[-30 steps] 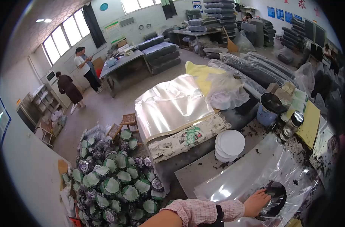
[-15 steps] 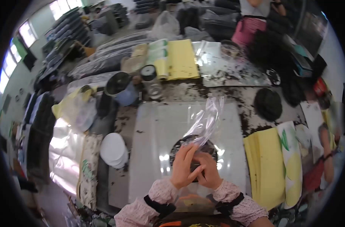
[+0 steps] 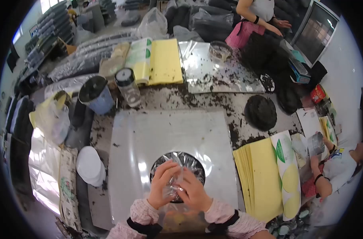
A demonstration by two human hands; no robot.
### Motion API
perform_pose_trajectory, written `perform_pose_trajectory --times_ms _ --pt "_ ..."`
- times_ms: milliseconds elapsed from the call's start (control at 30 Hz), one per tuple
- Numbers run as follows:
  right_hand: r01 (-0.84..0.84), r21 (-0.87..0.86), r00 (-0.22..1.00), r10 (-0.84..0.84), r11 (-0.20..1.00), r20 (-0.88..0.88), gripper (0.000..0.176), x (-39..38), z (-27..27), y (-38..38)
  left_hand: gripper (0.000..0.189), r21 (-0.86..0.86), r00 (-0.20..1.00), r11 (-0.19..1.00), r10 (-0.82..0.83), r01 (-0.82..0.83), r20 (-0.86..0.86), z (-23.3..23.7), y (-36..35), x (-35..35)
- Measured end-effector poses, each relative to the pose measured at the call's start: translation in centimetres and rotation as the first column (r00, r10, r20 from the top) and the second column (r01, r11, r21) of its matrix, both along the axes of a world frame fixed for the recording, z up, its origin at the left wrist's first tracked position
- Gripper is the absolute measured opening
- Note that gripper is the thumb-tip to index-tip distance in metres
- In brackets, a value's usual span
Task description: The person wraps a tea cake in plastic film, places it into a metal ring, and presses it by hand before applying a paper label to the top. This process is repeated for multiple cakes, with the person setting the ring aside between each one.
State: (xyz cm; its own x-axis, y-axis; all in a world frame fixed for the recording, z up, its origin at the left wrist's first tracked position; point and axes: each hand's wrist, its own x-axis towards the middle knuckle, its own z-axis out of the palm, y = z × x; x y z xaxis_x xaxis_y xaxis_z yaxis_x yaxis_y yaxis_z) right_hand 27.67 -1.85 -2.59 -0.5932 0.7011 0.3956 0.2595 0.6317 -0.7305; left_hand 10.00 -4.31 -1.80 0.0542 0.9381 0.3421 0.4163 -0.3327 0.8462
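A round dark bundle (image 3: pixel 197 168) in clear film lies on the pale metal sheet (image 3: pixel 169 131) in front of me. Over its middle, the clear plastic bag (image 3: pixel 178 170) is crumpled and bunched. My left hand (image 3: pixel 164 184) has bent fingers on the left side of the gathered plastic. From the right, my right hand (image 3: pixel 194 192) pinches the same plastic, its fingertips close to the left hand's. Both hands cover the near part of the bundle.
White round discs (image 3: pixel 89 165) are stacked left of the sheet; yellow sheets (image 3: pixel 255 179) lie right. Behind are a blue pot (image 3: pixel 100 99), a clear jar (image 3: pixel 129 89) and a dark round clump (image 3: pixel 261 112). Co-workers stand at the back (image 3: pixel 261 12) and far right (image 3: pixel 336 171).
The long plastic end that stretched away beyond the bundle is now drawn in and bunched under my fingers. My hands have spread slightly apart. The camera view has shifted.
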Motion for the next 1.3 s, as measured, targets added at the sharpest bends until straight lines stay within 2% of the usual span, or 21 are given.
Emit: perform_pose_trajectory --times_ms 100,167,233,333,433,533,567,600,633,700,733,767,800,833,900,967,1000,1100,1167,1233,1300 --pt "0.117 0.019 0.983 -0.119 0.993 0.142 0.024 0.1 2.6 0.6 0.058 0.002 0.951 0.993 0.112 -0.116 -0.288 -2.6 -0.1 1.4" --pt "0.162 -0.047 0.939 -0.139 0.986 0.313 0.021 0.2 4.0 1.3 0.060 -0.032 0.954 0.993 0.103 -0.116 -0.281 -1.4 -0.1 1.6" --pt "0.212 -0.033 0.925 -0.190 0.977 0.328 0.019 -0.8 0.4 2.1 0.064 -0.052 0.960 0.989 0.124 -0.141 -0.250 -0.7 -0.5 2.0" --pt "0.254 0.007 0.921 -0.244 0.967 0.303 0.018 -1.0 -1.7 2.4 0.083 -0.075 0.832 0.996 -0.011 -0.037 -0.555 0.0 0.2 2.0" --pt "0.194 -0.298 0.943 -0.094 0.935 0.320 0.016 1.5 3.7 3.8 0.088 -0.151 0.756 0.987 -0.062 -0.049 -0.652 -0.3 0.0 2.3" --pt "0.213 -0.025 0.858 -0.175 0.977 0.483 0.011 -0.4 0.8 3.6 0.086 -0.170 0.643 0.984 -0.101 -0.045 -0.759 -0.1 0.0 2.9" --pt "0.200 0.072 0.812 -0.206 0.977 0.546 0.010 -0.7 -0.5 3.7 0.094 -0.178 0.702 0.983 -0.100 -0.039 -0.706 -1.0 -0.2 2.8" --pt "0.193 0.013 0.835 -0.171 0.981 0.524 0.010 0.1 -1.3 4.3 0.094 -0.186 0.700 0.982 -0.103 -0.043 -0.707 -1.0 -0.1 3.1" --pt "0.190 -0.123 0.934 -0.141 0.974 0.328 0.011 1.5 -1.1 4.5 0.094 -0.198 0.692 0.980 -0.119 -0.035 -0.712 -0.8 -0.3 2.9" --pt "0.352 -0.027 0.936 -0.352 0.936 -0.016 0.011 6.4 0.4 5.3 0.093 -0.215 0.691 0.976 -0.138 -0.026 -0.710 -1.1 -0.1 2.8" --pt "0.521 0.169 0.853 -0.517 0.836 -0.073 0.010 10.5 0.5 5.9 0.089 -0.198 0.693 0.980 -0.123 -0.029 -0.710 -1.0 0.0 2.8" --pt "0.585 0.454 0.734 -0.677 0.672 0.055 0.012 16.0 -1.1 7.2 0.090 -0.196 0.689 0.981 -0.133 -0.014 -0.713 -1.2 -0.1 2.9" --pt "0.764 0.365 0.516 -0.844 0.532 0.148 0.017 21.1 -2.0 7.6 0.091 -0.196 0.682 0.981 -0.140 -0.005 -0.718 -1.3 -0.2 2.9" --pt "0.747 0.525 0.413 -0.903 0.408 0.116 0.021 27.5 -4.8 8.4 0.092 -0.191 0.674 0.982 -0.137 -0.006 -0.726 -1.3 -0.2 2.9" --pt "0.471 0.848 0.250 -0.959 0.242 0.135 0.019 32.9 -3.7 8.1 0.091 -0.185 0.664 0.983 -0.129 -0.013 -0.737 -1.0 0.0 2.9" --pt "0.448 0.861 0.285 -0.951 0.242 0.119 0.019 34.8 -5.6 9.3 0.090 -0.176 0.649 0.984 -0.114 -0.032 -0.752 -1.0 -0.2 3.1" --pt "0.439 0.864 0.300 -0.947 0.247 0.118 0.019 35.5 -6.3 9.3 0.091 -0.171 0.655 0.985 -0.111 -0.028 -0.747 -1.1 -0.2 3.1" --pt "0.880 0.365 0.190 -0.928 0.306 0.319 0.018 35.4 -3.3 8.9 0.092 -0.150 0.630 0.988 -0.105 -0.019 -0.770 -1.2 -0.3 3.0" --pt "0.833 0.370 0.287 -0.894 0.411 0.345 0.015 39.0 -1.7 10.5 0.092 -0.157 0.635 0.987 -0.111 -0.017 -0.765 -1.2 -0.3 3.2" --pt "0.874 0.321 0.358 -0.930 0.364 0.081 0.017 31.4 10.3 8.1 0.092 -0.168 0.628 0.985 -0.107 -0.038 -0.770 -1.4 -0.3 3.0" --pt "0.873 0.149 0.487 -0.855 0.465 -0.180 0.020 25.5 17.5 4.7 0.092 -0.181 0.623 0.983 -0.119 -0.038 -0.773 -0.8 -0.2 3.1"
